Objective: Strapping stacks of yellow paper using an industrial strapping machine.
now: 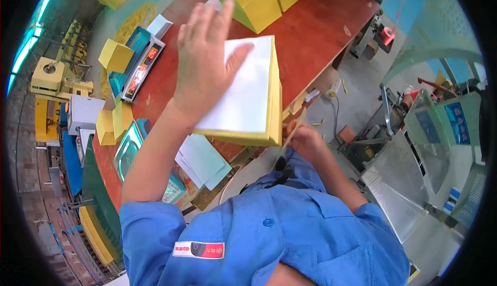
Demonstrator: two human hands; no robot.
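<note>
A yellow block (275, 97), which looks like a stack of paper, stands at the near edge of the red table. On its top lies a white sheet (251, 94). My left hand (204, 74) is over the sheet's left side, fingers stretched out and thumb spread; whether the palm presses on it I cannot tell. By the block's near right corner is my right hand (309, 141), low down, with its fingers curled around a thin tan strip (295, 125). The block partly hides that hand's fingertips and the strip's lower end.
A scale (142, 68) with red digits stands left on the red table (323, 19), a yellow piece (115, 56) on it. Pale sheets (204, 163) lie near me beside a green-topped device (132, 151). Large yellow stacks (253, 4) stand behind. Metal equipment (396, 182) is on the right.
</note>
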